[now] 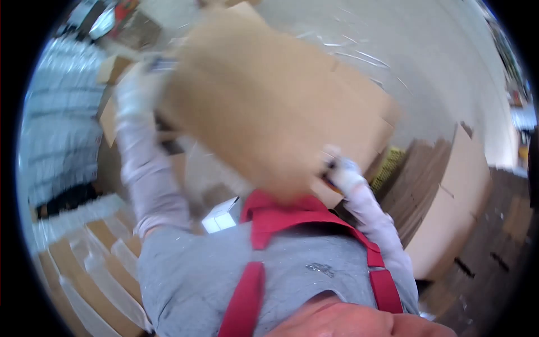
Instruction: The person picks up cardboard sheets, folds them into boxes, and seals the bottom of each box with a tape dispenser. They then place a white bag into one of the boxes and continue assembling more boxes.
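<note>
A large brown cardboard piece (275,101) is held up in front of my chest, blurred by motion, with a flap standing at its far edge. My left hand (137,87), in a whitish glove, grips its left edge; a blue-grey patch shows by the smeared fingers. At the near right edge my right hand (343,171), also gloved, is closed on the cardboard. Something dark with a bit of orange shows at the right fingers, too blurred to name. Below the cardboard lies a small white box (220,218), near the red apron (281,216).
Plastic-wrapped stacks (64,118) stand at the left, with strapped cardboard (95,264) nearer. Upright cardboard sheets (449,202) lean at the right beside a yellow patterned item (388,167). Pale strips (365,59) litter the grey floor (432,84).
</note>
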Motion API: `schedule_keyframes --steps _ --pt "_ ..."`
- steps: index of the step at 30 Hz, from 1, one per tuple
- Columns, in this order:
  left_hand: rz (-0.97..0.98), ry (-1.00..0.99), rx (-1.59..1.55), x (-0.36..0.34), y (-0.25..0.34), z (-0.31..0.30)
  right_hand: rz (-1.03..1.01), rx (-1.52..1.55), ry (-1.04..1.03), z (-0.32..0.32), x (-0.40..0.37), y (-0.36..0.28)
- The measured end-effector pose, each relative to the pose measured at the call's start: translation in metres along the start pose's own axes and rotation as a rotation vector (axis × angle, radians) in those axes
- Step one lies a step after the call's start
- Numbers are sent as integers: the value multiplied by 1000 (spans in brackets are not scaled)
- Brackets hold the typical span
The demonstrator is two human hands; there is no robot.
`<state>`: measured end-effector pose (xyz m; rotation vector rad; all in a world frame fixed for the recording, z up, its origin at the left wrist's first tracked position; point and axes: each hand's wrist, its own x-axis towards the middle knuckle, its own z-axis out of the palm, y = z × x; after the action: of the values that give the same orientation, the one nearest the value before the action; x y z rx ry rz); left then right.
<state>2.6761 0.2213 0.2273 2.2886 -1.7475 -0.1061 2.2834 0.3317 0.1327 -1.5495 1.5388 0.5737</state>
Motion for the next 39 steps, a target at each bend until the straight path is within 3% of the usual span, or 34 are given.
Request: schedule_keyframes --steps 1,2,4,5,6,7,8,9,10,11,12,13,14,15,16,18,20,22,25,27,28,32,36,38,39 --pt "230 317 -149 30 -50 -14 -603 253 330 18 15 -2" --pt "264 290 -184 33 -20 -10 -872 468 484 42 51 -10" --pt "430 581 -235 16 53 -15 -943 657 245 25 25 -31" --pt "504 739 -268 19 66 -16 -814 680 145 31 19 -32" --pt "413 355 -967 37 51 47 -687 701 43 40 16 -21" --pt "283 -19 -467 30 86 82 -661 684 208 77 31 2" --pt "554 29 -474 21 122 124 -499 677 189 94 28 22" --pt "635 -201 -810 28 117 219 -324 663 196 105 22 43" --pt "866 -122 -412 24 124 285 -219 603 301 132 19 74" --pt "933 -228 -273 12 140 338 -137 689 396 168 19 108" --pt "971 -379 -58 5 162 369 45 955 194 161 -3 119" --pt "960 -560 67 7 193 393 41 1105 319 195 -9 145" --pt "1003 -560 128 13 228 405 30 919 437 198 -23 152" --pt "1023 -569 208 17 255 414 166 1239 344 206 -35 157" --pt "1061 -559 180 23 278 426 269 1022 381 202 -50 154" --pt "1010 -568 334 30 306 452 355 1180 421 242 -62 172" --pt "983 -628 261 35 290 493 417 1486 460 256 -71 163" --pt "958 -670 229 21 275 509 367 1412 497 255 -74 162" --pt "958 -573 245 24 262 485 186 1317 528 246 -74 163" --pt "810 -821 341 41 264 463 145 1501 573 240 -69 168" --pt "810 -799 342 51 267 451 121 1685 595 235 -68 171" --pt "904 -836 328 79 263 350 -8 1675 815 203 -74 217" --pt "1006 -1014 115 51 257 204 -237 1693 1054 116 -111 253" --pt "1105 -1009 277 3 277 82 -362 1564 1143 72 -132 286" --pt "1264 -913 183 -1 267 50 -372 1455 1154 40 -151 284"
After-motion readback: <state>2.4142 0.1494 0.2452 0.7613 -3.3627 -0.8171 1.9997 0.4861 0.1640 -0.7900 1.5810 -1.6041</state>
